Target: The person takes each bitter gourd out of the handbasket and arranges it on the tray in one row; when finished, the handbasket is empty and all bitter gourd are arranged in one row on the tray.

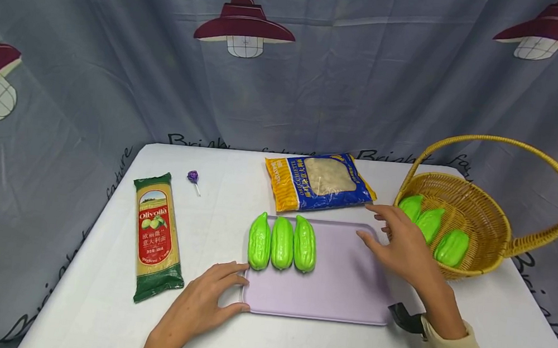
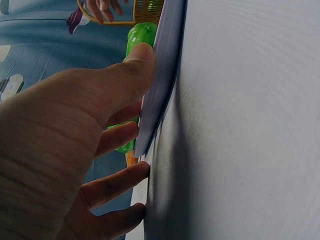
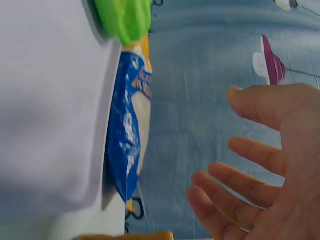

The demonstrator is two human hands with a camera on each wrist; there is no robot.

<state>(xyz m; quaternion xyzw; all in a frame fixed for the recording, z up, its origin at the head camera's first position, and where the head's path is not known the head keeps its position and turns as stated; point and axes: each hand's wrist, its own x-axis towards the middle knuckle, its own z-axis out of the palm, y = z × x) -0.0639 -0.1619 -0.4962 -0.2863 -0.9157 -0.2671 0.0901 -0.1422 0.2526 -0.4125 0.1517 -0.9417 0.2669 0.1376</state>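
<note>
Three bright green, ribbed vegetables that look like bitter melons [image 1: 282,243] lie side by side on the left of a pale purple tray [image 1: 343,292]. My left hand [image 1: 206,298] touches the tray's left edge, thumb near the front corner and fingers spread along the side. Over the tray's right part hovers my right hand [image 1: 400,244], its fingers apart with nothing between them. Beside it stands a yellow wicker basket [image 1: 494,217] with a tall handle, and three more green vegetables [image 1: 452,248] lie inside. In the right wrist view, the right hand [image 3: 255,175] appears clear of the tray.
A blue and yellow pasta bag [image 1: 318,180] lies behind the tray. Toward the left are a spaghetti packet [image 1: 157,235] and a small purple lollipop [image 1: 193,177]. Everything rests on a white table [image 1: 224,213] backed by a grey curtain [image 1: 316,99] with lamp prints.
</note>
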